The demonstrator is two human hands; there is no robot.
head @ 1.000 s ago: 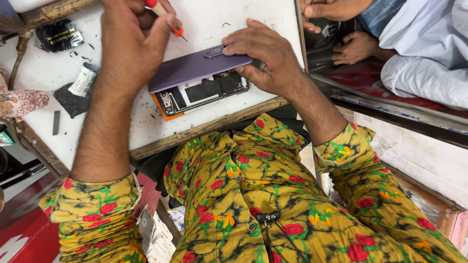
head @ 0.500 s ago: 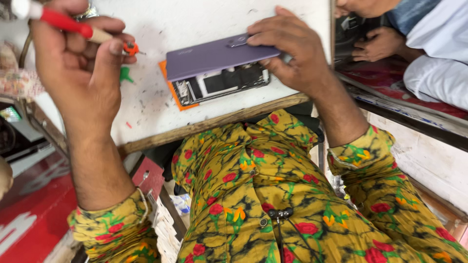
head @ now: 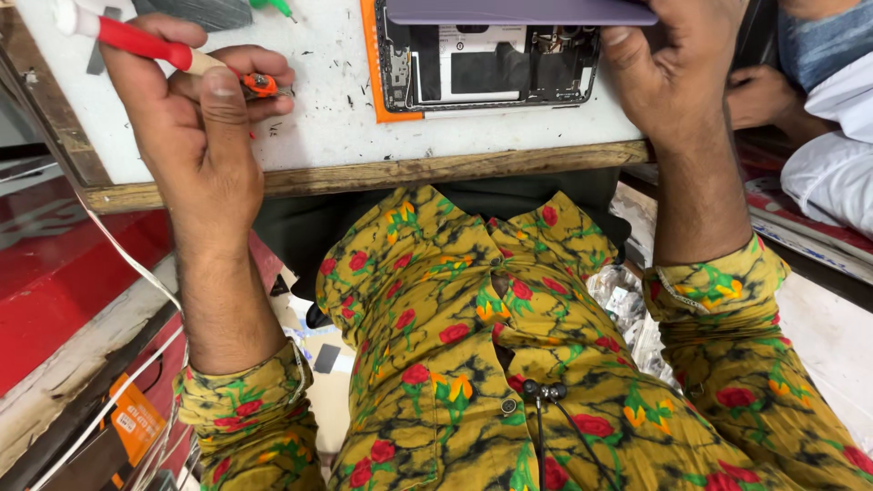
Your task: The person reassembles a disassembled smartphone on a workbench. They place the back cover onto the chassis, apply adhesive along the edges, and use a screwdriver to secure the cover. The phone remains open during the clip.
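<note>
My left hand [head: 195, 109] grips a red-and-white screwdriver [head: 136, 38], its orange tip end [head: 259, 85] pinched between thumb and fingers above the white worktop [head: 336, 127]. To the right lies an opened phone [head: 491, 68] on an orange mat [head: 368, 64], its dark inner parts and battery showing. My right hand [head: 677, 77] holds the phone's purple back cover [head: 518, 11], lifted over the top of the open body. The two hands are apart, left one well clear of the phone.
The worktop has a worn wooden front edge [head: 409, 173]. A green-handled tool [head: 273, 7] lies at the back. Another person's hand [head: 759, 95] and white sleeve [head: 832, 173] are at the right. A red surface [head: 64, 282] and white cable [head: 127, 264] lie left below.
The view has tilted down and closer. My left hand with the screwdriver has drawn back left, away from the phone. My right hand keeps the purple cover over the phone.
</note>
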